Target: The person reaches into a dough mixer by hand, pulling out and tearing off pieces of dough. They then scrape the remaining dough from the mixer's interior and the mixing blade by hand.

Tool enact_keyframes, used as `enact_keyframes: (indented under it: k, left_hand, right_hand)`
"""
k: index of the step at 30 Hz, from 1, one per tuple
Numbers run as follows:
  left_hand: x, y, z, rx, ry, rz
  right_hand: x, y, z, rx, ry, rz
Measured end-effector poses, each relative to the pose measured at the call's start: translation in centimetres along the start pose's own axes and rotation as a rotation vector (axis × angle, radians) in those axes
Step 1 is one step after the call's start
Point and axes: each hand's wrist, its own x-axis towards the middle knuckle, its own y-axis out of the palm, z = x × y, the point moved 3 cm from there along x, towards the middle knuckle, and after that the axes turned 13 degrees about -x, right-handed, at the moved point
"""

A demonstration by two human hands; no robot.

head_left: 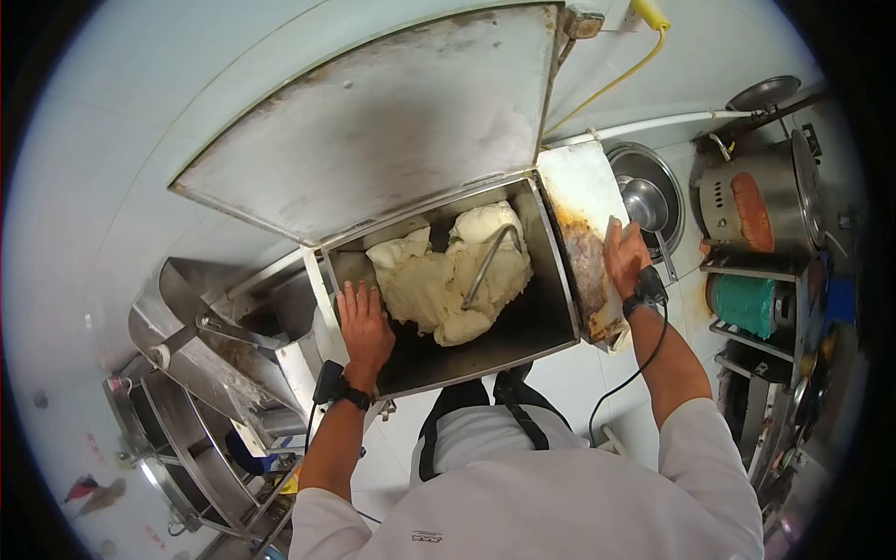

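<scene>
Inside an open metal dough mixer tub [448, 381] lies a large pale mass of dough [420, 285], split into lumps. A bent metal mixing bar [485, 271] rises from the dough on its right side. My left hand [365, 327] rests at the tub's left rim with its fingers stretched out, beside the dough and apart from it. My right hand [627, 257] lies on the outer edge of the rusty white side housing [579, 201], holding nothing visible. Both wrists wear black straps with small devices and cables.
The mixer's raised lid [373, 121] leans back against the wall. Right of the housing are a metal basin [674, 173] with a ladle [646, 203] and a large steel pot [761, 201] above shelving. A metal machine [224, 345] stands left. A yellow cable [611, 79] hangs behind.
</scene>
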Motion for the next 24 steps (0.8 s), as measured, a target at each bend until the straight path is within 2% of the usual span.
enact_keyframes:
  k: [2, 4, 10, 24]
  left_hand:
    - [1.0, 0.9, 0.0, 0.019, -0.015, 0.015]
    - [1.7, 2.6, 1.4, -0.109, -0.088, 0.049]
    - [3.8, 4.6, 3.2, -0.091, -0.233, 0.075]
    - [5.3, 7.0, 4.0, -0.106, -0.287, 0.127]
  right_hand:
    - [0.0, 0.0, 0.2, -0.006, 0.011, -0.03]
    - [-0.1, -0.1, 0.2, -0.01, 0.014, -0.039]
    - [0.2, 0.8, -0.4, -0.029, 0.056, -0.078]
    - [0.6, 1.5, -0.8, -0.051, 0.053, -0.127]
